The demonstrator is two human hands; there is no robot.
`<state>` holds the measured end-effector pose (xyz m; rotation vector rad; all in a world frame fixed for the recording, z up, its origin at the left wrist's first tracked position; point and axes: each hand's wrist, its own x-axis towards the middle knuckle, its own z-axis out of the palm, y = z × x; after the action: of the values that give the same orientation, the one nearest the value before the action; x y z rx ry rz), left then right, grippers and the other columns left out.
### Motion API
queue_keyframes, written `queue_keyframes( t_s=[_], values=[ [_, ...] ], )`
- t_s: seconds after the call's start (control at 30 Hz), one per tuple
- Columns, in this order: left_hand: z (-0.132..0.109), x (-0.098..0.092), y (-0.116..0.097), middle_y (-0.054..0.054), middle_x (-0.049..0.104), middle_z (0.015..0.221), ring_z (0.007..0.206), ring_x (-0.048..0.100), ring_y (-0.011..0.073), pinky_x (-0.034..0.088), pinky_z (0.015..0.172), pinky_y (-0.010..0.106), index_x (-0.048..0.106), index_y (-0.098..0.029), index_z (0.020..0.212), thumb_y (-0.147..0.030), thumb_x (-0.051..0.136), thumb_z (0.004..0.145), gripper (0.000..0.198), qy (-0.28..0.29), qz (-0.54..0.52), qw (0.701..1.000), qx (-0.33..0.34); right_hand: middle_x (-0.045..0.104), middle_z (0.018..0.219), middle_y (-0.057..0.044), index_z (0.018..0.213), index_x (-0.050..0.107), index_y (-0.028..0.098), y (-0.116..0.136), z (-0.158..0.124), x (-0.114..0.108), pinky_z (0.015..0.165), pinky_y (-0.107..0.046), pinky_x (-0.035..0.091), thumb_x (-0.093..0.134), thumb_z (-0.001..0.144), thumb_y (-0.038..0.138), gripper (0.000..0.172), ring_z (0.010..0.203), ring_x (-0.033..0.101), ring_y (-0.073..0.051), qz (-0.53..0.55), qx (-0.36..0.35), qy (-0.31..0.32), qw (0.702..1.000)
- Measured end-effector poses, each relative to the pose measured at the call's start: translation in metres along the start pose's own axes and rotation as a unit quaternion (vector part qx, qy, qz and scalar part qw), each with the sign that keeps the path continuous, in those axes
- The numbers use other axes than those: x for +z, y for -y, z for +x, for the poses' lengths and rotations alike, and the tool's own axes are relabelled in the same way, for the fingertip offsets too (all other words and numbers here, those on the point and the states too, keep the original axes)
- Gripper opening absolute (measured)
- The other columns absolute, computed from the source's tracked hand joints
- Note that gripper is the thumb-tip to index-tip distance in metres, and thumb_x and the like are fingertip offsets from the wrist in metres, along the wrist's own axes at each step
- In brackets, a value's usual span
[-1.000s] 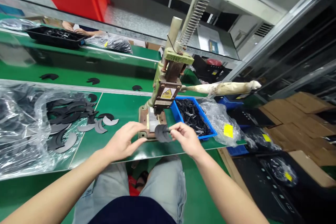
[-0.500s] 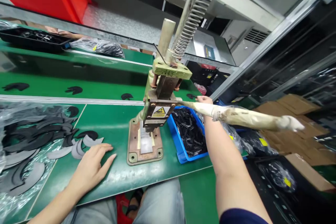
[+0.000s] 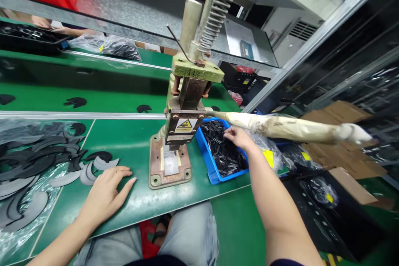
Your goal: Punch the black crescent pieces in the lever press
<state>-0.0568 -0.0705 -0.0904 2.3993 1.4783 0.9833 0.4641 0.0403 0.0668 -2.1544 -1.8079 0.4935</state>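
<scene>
My left hand [image 3: 109,189] rests on the green table, its fingers loosely stretched out and holding nothing. Just behind it lie several grey and black curved flat pieces [image 3: 106,163]. My right hand [image 3: 238,138] is over the blue bin [image 3: 215,178] of small black parts [image 3: 222,149]. Its fingertips are pinched together at the parts; what is between them, if anything, is too small to make out. Between my hands stands a hand press [image 3: 185,124] with a warning label. A light metal plate [image 3: 171,163] lies on its base, under the ram.
The press's wrapped lever [image 3: 280,125] sticks out to the right, above my right forearm. At left, more curved pieces [image 3: 37,153] lie on clear plastic. Several black curved parts [image 3: 75,102] sit on the green strip behind. Another person's hands [image 3: 42,22] show at the far left.
My right hand has come back from the green strip behind the press to the blue bin. A dark curved part stays on the strip there. My left hand has stayed on the table.
</scene>
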Motion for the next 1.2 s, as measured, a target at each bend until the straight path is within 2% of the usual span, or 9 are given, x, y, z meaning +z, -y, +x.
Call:
queue_keyframes(
  t_s=[0.1,0.17,0.23,0.4,0.6,0.83,0.93,1.03,1.2],
  values=[
    [0.000,0.000,0.000,0.009,0.073,0.118,0.112,0.068,0.0304,0.054,0.101,0.049,0.067,-0.025,0.112,-0.048,0.064,0.099,0.026,0.000,0.000,1.000,0.003,0.074,0.120,-0.010,0.121,0.069,0.017,-0.006,-0.029,0.008,0.102,-0.039,0.058,0.081,0.085,0.049,0.049,0.107,0.071,-0.020,-0.075,-0.004,0.090,0.993],
    [0.000,0.000,0.001,0.009,0.073,0.117,0.111,0.068,0.0303,0.053,0.101,0.049,0.067,-0.025,0.111,-0.048,0.064,0.100,0.026,0.004,0.002,1.000,0.005,0.074,0.126,-0.012,0.123,0.070,0.020,-0.004,-0.044,0.017,0.105,-0.035,0.055,0.090,0.075,0.045,0.058,0.115,0.071,-0.023,-0.120,-0.011,0.111,0.987],
    [0.000,0.000,0.001,0.008,0.074,0.115,0.110,0.068,0.0298,0.053,0.101,0.049,0.067,-0.024,0.109,-0.048,0.063,0.100,0.026,0.010,0.006,1.000,0.005,0.074,0.129,-0.012,0.125,0.069,0.020,0.001,-0.055,0.027,0.108,-0.037,0.053,0.086,0.078,0.045,0.056,0.119,0.069,-0.024,-0.155,-0.016,0.113,0.981],
    [0.000,-0.001,-0.001,0.008,0.075,0.113,0.107,0.068,0.0284,0.053,0.099,0.047,0.069,-0.024,0.106,-0.048,0.062,0.100,0.025,0.021,0.006,1.000,0.005,0.073,0.131,-0.011,0.129,0.068,0.019,0.010,-0.067,0.030,0.110,-0.045,0.052,0.061,0.099,0.047,0.041,0.120,0.069,-0.023,-0.201,-0.002,0.080,0.976],
    [-0.001,-0.003,-0.006,0.009,0.075,0.113,0.105,0.069,0.0281,0.052,0.098,0.046,0.070,-0.023,0.102,-0.049,0.059,0.102,0.028,0.019,0.005,1.000,0.007,0.075,0.128,-0.014,0.134,0.067,0.025,0.020,-0.080,0.015,0.104,-0.037,0.051,0.041,0.105,0.049,0.045,0.118,0.071,-0.025,-0.216,0.027,0.000,0.976],
    [0.000,-0.009,-0.010,0.010,0.075,0.112,0.106,0.069,0.0280,0.053,0.099,0.046,0.070,-0.021,0.104,-0.045,0.059,0.102,0.026,-0.004,-0.013,1.000,0.007,0.078,0.109,-0.013,0.105,0.070,0.020,0.046,-0.106,0.010,0.089,-0.030,0.049,0.029,0.108,0.049,0.050,0.101,0.073,-0.020,-0.204,0.007,-0.046,0.978],
    [0.003,-0.019,-0.031,0.010,0.075,0.113,0.108,0.069,0.0279,0.053,0.102,0.047,0.069,-0.022,0.109,-0.042,0.061,0.101,0.022,-0.052,-0.051,0.997,0.002,0.079,0.100,-0.006,0.094,0.068,0.022,0.072,-0.131,0.022,0.080,-0.027,0.045,0.028,0.109,0.052,0.052,0.093,0.071,-0.017,-0.185,-0.066,-0.025,0.980],
    [0.009,-0.034,-0.072,0.010,0.074,0.115,0.112,0.069,0.0265,0.055,0.102,0.045,0.068,-0.023,0.119,-0.036,0.064,0.100,0.023,-0.075,-0.126,0.989,0.027,0.077,0.099,-0.006,0.091,0.067,0.022,0.108,-0.164,0.047,0.081,-0.029,0.041,0.030,0.108,0.056,0.053,0.094,0.069,-0.018,-0.171,-0.150,0.005,0.974],
    [0.024,-0.047,-0.128,0.011,0.073,0.125,0.115,0.069,0.0235,0.057,0.098,0.040,0.062,-0.025,0.140,-0.029,0.066,0.101,0.040,-0.017,-0.240,0.965,0.103,0.075,0.092,-0.008,0.094,0.068,0.020,0.157,-0.204,0.083,0.080,-0.035,0.034,0.035,0.109,0.048,0.045,0.087,0.065,-0.019,-0.173,-0.337,0.030,0.925]
  ],
)
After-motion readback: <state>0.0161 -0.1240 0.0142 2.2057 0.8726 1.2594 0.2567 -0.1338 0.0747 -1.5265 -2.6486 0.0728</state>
